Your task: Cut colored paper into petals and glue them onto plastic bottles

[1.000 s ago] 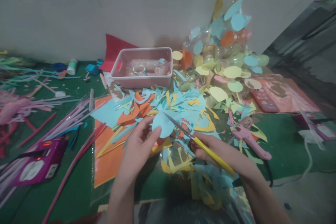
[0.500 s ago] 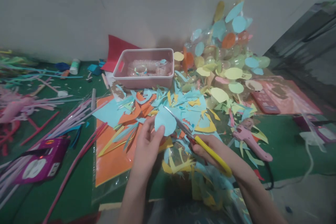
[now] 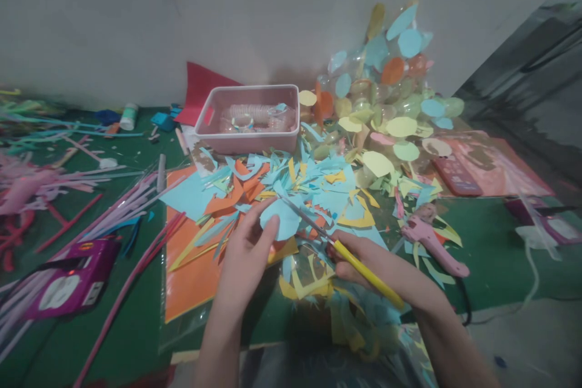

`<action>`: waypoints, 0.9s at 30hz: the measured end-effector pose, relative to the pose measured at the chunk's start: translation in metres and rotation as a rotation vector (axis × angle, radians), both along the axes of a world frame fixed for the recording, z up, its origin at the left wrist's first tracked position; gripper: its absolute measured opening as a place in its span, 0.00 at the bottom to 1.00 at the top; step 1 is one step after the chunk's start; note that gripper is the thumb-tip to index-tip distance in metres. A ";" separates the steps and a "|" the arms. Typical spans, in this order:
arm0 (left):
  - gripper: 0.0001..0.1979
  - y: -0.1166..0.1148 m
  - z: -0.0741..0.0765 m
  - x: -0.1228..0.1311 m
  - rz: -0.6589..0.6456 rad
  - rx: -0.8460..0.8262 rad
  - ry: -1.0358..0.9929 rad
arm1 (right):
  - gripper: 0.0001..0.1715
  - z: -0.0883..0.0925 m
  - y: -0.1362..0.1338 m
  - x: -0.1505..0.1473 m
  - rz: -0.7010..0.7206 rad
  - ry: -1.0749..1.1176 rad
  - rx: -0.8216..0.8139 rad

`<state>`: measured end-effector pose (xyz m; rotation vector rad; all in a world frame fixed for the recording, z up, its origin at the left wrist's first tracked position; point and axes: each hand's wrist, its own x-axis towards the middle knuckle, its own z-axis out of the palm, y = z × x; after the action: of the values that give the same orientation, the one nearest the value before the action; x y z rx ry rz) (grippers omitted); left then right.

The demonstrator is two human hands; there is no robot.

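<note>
Yellow-handled scissors (image 3: 352, 258) point diagonally away leftward, right hand (image 3: 370, 253) gripping, left hand (image 3: 245, 248) pinching blue paper (image 3: 284, 221).

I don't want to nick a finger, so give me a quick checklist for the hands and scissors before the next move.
1. Left hand gripping the blue paper disc: ok, pinched at its left side.
2. Right hand holding the scissors: ok, at the yellow-handled end.
3. Left fingers clear of the blades: cannot tell; those behind the disc are partly hidden.
4. Blades open or shut: cannot tell; too blurred.
5. Space around the disc free of scraps: not ok, cut paper lies all around.
6. Pink glue gun apart from both hands: ok, it lies off to the right.
</note>
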<state>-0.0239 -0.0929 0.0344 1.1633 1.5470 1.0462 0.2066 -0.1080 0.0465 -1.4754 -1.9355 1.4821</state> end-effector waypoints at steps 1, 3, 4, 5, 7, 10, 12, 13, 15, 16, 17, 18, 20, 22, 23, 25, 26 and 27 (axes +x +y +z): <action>0.26 0.000 0.001 0.001 0.006 0.010 0.008 | 0.29 0.000 0.001 -0.001 -0.006 -0.012 -0.023; 0.25 0.000 0.002 0.001 0.015 0.023 0.012 | 0.31 0.001 0.001 -0.003 -0.018 -0.032 -0.050; 0.25 0.000 0.003 0.001 0.020 0.022 0.004 | 0.31 0.000 0.001 -0.003 -0.017 -0.037 -0.044; 0.25 -0.001 0.003 0.001 0.023 0.017 -0.009 | 0.31 0.000 0.001 -0.004 -0.010 -0.040 -0.027; 0.26 -0.001 0.004 0.002 0.027 0.007 -0.041 | 0.32 0.000 0.001 -0.005 0.009 -0.044 0.029; 0.27 -0.001 0.004 0.003 0.037 0.003 -0.067 | 0.32 -0.001 -0.001 -0.007 0.017 -0.054 0.089; 0.27 -0.001 0.004 0.003 0.042 0.014 -0.068 | 0.32 0.000 -0.001 -0.008 0.006 -0.050 0.107; 0.27 -0.001 0.004 0.003 0.042 0.020 -0.068 | 0.32 0.000 -0.001 -0.008 -0.001 -0.040 0.108; 0.26 0.000 0.002 0.003 0.041 0.028 -0.065 | 0.33 0.001 0.000 -0.009 -0.009 -0.008 0.087; 0.26 0.000 0.001 0.003 0.041 0.028 -0.060 | 0.33 0.001 0.001 -0.009 -0.014 0.006 0.071; 0.26 0.001 0.001 0.002 0.041 0.028 -0.055 | 0.33 0.000 0.002 -0.009 -0.015 0.016 0.058; 0.26 0.001 0.000 0.002 0.041 0.029 -0.051 | 0.33 -0.001 0.002 -0.010 -0.020 0.021 0.048; 0.26 0.001 -0.001 0.001 0.045 0.031 -0.037 | 0.33 -0.003 0.003 -0.011 -0.050 0.020 0.031; 0.27 0.001 -0.002 0.000 0.051 0.028 -0.018 | 0.33 -0.007 0.004 -0.013 -0.099 0.017 0.028; 0.27 0.001 -0.002 -0.001 0.051 0.026 -0.013 | 0.34 -0.008 0.004 -0.014 -0.123 0.019 0.029; 0.28 0.001 -0.001 -0.001 0.049 0.020 -0.018 | 0.34 -0.011 0.004 -0.016 -0.161 0.023 0.039; 0.28 0.000 -0.001 -0.002 0.054 0.018 -0.024 | 0.34 -0.012 0.004 -0.016 -0.174 0.024 0.046; 0.29 0.000 0.000 -0.002 0.062 0.017 -0.027 | 0.34 -0.013 0.004 -0.016 -0.183 0.024 0.050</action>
<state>-0.0257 -0.0930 0.0340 1.1147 1.5643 1.1132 0.1908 -0.1036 0.0336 -1.5586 -1.7583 1.3555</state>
